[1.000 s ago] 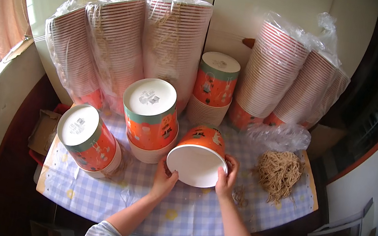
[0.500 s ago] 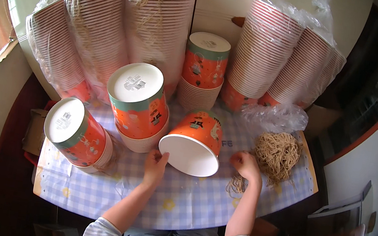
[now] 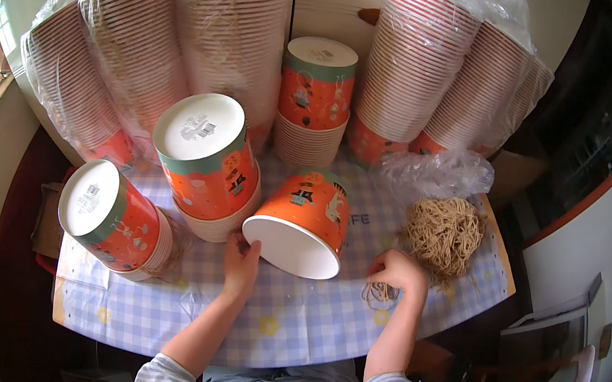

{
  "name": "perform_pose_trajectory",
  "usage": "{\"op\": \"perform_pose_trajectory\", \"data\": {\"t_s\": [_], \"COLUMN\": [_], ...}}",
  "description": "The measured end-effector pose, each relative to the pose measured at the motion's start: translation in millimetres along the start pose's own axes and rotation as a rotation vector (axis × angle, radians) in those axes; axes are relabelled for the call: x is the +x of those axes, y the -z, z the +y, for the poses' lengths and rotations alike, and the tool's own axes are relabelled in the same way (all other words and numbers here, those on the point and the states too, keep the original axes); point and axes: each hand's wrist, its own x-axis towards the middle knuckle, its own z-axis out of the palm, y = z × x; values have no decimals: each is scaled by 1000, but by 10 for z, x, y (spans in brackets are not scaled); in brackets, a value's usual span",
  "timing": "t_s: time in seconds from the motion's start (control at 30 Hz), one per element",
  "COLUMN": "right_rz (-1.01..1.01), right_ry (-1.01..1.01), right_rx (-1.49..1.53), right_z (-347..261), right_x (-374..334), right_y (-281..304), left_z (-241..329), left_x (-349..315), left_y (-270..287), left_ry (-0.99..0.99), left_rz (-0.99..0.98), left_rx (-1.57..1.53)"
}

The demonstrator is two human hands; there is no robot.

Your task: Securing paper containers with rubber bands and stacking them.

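Observation:
An orange and green paper tub (image 3: 310, 206) lies tipped on its side in the middle of the table, its white mouth towards me. My left hand (image 3: 241, 262) is closed at the left side of its rim, thumb on the edge and other fingers partly hidden. To the right of the tub, my right hand (image 3: 398, 272) has its fingers curled together, fingertips down at a small loose coil of tan twine (image 3: 379, 294). Whether the fingers grip strands of it is hidden. A large tangled heap of twine (image 3: 444, 238) lies just beyond that hand.
Short upside-down tub stacks stand at left (image 3: 130, 232), centre-left (image 3: 209, 176) and back (image 3: 315, 105). Tall plastic-wrapped stacks line the back left (image 3: 231, 30) and back right (image 3: 416, 65). Crumpled clear plastic (image 3: 439, 173) sits by the right ones. A checked cloth (image 3: 309, 330) covers the table.
The whole view has shifted slightly. My right hand has come down closer to the small twine coil. The left hand stays at the tub's rim, and the tub still lies on its side.

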Motion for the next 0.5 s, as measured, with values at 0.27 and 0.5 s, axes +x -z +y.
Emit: {"op": "perform_pose_trajectory", "data": {"t_s": [0.27,0.5], "right_rz": [-15,525], "right_ry": [175,282], "right_rx": [-58,-165], "right_z": [41,-161], "right_x": [142,315], "right_y": [-144,-281], "left_z": [36,42], "left_x": [-9,-23], "left_y": [-18,-42], "left_ry": [-10,-134], "left_rz": [4,14], "left_rx": [-68,-59]}}
